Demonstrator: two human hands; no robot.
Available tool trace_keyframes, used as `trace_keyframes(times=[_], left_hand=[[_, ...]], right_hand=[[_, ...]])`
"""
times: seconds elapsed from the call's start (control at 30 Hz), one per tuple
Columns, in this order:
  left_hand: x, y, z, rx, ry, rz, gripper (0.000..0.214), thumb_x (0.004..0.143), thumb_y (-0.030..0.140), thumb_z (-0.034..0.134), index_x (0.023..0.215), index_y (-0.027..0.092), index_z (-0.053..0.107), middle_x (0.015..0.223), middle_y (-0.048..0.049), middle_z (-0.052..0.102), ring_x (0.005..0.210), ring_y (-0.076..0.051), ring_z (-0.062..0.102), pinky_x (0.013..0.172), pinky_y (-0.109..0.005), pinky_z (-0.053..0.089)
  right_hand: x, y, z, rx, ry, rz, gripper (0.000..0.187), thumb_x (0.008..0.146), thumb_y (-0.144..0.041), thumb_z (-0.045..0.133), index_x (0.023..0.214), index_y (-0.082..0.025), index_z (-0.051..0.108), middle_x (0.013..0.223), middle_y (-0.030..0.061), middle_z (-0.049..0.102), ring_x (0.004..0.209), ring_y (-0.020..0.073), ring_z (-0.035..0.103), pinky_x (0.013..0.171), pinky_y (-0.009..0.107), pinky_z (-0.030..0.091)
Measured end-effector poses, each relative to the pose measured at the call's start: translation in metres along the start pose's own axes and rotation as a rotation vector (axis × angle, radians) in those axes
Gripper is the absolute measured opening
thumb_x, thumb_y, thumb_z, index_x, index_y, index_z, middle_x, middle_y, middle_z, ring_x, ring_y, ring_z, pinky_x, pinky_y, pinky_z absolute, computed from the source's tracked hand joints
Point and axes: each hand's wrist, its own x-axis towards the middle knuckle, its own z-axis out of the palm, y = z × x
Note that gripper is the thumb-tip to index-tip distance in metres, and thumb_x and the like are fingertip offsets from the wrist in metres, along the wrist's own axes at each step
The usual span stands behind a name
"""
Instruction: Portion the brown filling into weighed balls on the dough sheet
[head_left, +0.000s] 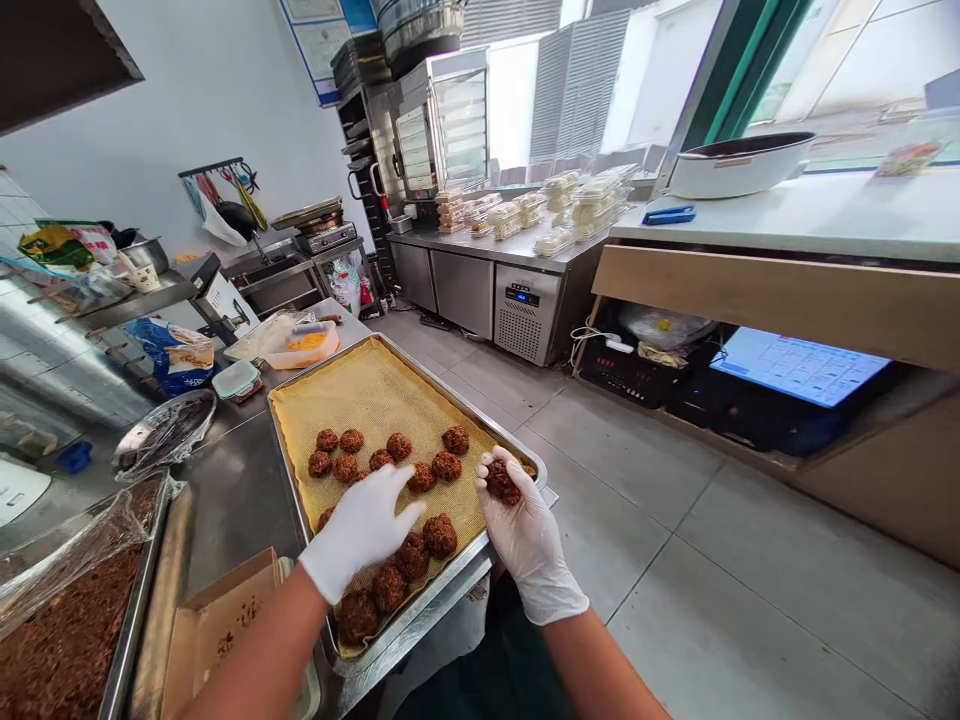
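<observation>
A metal baking tray [289,478] lined with a yellow mesh mat lies on the steel counter, with several brown round patties [390,447] on its near half. My left hand [361,530], in a white glove, lies over the patties with fingers stretched out, touching them. My right hand [523,530], also gloved, is at the tray's right edge with its fingers curled round one brown patty [502,482].
A tray of brown minced mix [71,640] under plastic film sits at the near left, beside a cardboard box [217,625]. A steel bowl [165,432], plastic containers [304,345] and bags stand further back. Tiled floor [675,530] opens to the right; fridge counter [487,285] beyond.
</observation>
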Motion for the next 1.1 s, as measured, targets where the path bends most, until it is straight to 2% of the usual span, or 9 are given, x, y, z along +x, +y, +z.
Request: trace_keyframes(times=[0.13, 0.23, 0.37, 0.47, 0.6, 0.77, 0.9, 0.97, 1.1], left_hand=[[0.067, 0.024, 0.017, 0.052, 0.05, -0.043, 0.082, 0.085, 0.058, 0.057, 0.152, 0.018, 0.035, 0.135, -0.0194, 0.059, 0.126, -0.036, 0.057, 0.104, -0.043, 0.043], [0.098, 0.032, 0.03, 0.064, 0.016, -0.062, 0.097, 0.074, 0.064, 0.066, 0.152, 0.017, 0.032, 0.132, -0.0228, 0.059, 0.119, -0.04, 0.062, 0.099, -0.046, 0.046], [0.115, 0.038, 0.036, 0.022, -0.057, -0.025, 0.077, 0.077, 0.06, 0.065, 0.137, 0.014, 0.048, 0.122, -0.0222, 0.067, 0.111, -0.038, 0.066, 0.093, -0.045, 0.049], [0.117, 0.049, 0.038, -0.045, -0.105, 0.078, 0.054, 0.085, 0.042, 0.06, 0.133, 0.017, 0.05, 0.122, -0.0159, 0.069, 0.112, -0.03, 0.066, 0.093, -0.037, 0.049], [0.112, 0.063, 0.038, -0.139, -0.221, 0.309, 0.048, 0.077, 0.016, 0.06, 0.125, 0.025, 0.059, 0.121, -0.0043, 0.07, 0.107, -0.021, 0.065, 0.095, -0.029, 0.049], [0.104, 0.064, 0.041, -0.21, -0.257, 0.403, 0.04, 0.085, 0.017, 0.051, 0.123, 0.02, 0.063, 0.126, -0.0078, 0.068, 0.117, -0.024, 0.06, 0.105, -0.036, 0.045], [0.095, 0.056, 0.038, -0.265, -0.269, 0.436, 0.034, 0.089, 0.024, 0.053, 0.121, 0.024, 0.067, 0.128, -0.0054, 0.068, 0.118, -0.022, 0.061, 0.107, -0.034, 0.046], [0.089, 0.043, 0.027, -0.295, -0.216, 0.409, 0.035, 0.093, 0.031, 0.054, 0.127, 0.026, 0.063, 0.133, -0.0047, 0.067, 0.122, -0.021, 0.06, 0.109, -0.038, 0.045], [0.074, -0.011, -0.019, -0.315, 0.082, 0.198, 0.041, 0.099, 0.042, 0.046, 0.133, 0.021, 0.056, 0.139, -0.0109, 0.059, 0.13, -0.025, 0.054, 0.115, -0.053, 0.037]], right_hand=[[-0.002, 0.0, 0.001, 0.018, 0.012, -0.032, 0.022, 0.085, -0.031, 0.072, 0.106, -0.023, 0.072, 0.098, 0.0003, 0.068, 0.087, 0.0104, 0.061, 0.076, 0.019, 0.053], [-0.003, -0.001, 0.002, 0.01, 0.018, -0.035, 0.022, 0.084, -0.032, 0.073, 0.104, -0.024, 0.073, 0.097, 0.0006, 0.069, 0.086, 0.0118, 0.061, 0.076, 0.022, 0.053], [-0.003, 0.0, 0.001, 0.015, 0.025, -0.051, 0.022, 0.083, -0.033, 0.073, 0.104, -0.024, 0.073, 0.097, 0.0008, 0.07, 0.086, 0.0125, 0.061, 0.077, 0.024, 0.052], [-0.004, 0.0, 0.001, 0.039, 0.016, -0.066, 0.021, 0.085, -0.033, 0.071, 0.102, -0.023, 0.073, 0.096, 0.0005, 0.069, 0.086, 0.0118, 0.06, 0.077, 0.023, 0.051], [-0.006, -0.003, 0.001, 0.069, -0.016, -0.061, 0.019, 0.085, -0.033, 0.071, 0.1, -0.023, 0.073, 0.094, 0.001, 0.068, 0.083, 0.0111, 0.059, 0.069, 0.02, 0.048], [-0.008, -0.005, -0.001, 0.102, -0.028, -0.062, 0.019, 0.085, -0.031, 0.07, 0.102, -0.023, 0.073, 0.094, 0.0011, 0.067, 0.081, 0.0107, 0.058, 0.069, 0.02, 0.05], [-0.007, -0.004, -0.004, 0.135, -0.03, -0.064, 0.019, 0.088, -0.028, 0.067, 0.106, -0.022, 0.072, 0.097, 0.0018, 0.066, 0.083, 0.0105, 0.059, 0.07, 0.019, 0.052], [-0.006, -0.003, -0.006, 0.143, -0.035, -0.059, 0.021, 0.088, -0.027, 0.067, 0.108, -0.021, 0.071, 0.098, 0.0028, 0.066, 0.084, 0.0116, 0.059, 0.07, 0.021, 0.054], [-0.005, -0.001, -0.009, 0.158, -0.048, -0.043, 0.023, 0.091, -0.025, 0.063, 0.112, -0.017, 0.067, 0.1, 0.0046, 0.064, 0.084, 0.0128, 0.06, 0.068, 0.023, 0.055]])
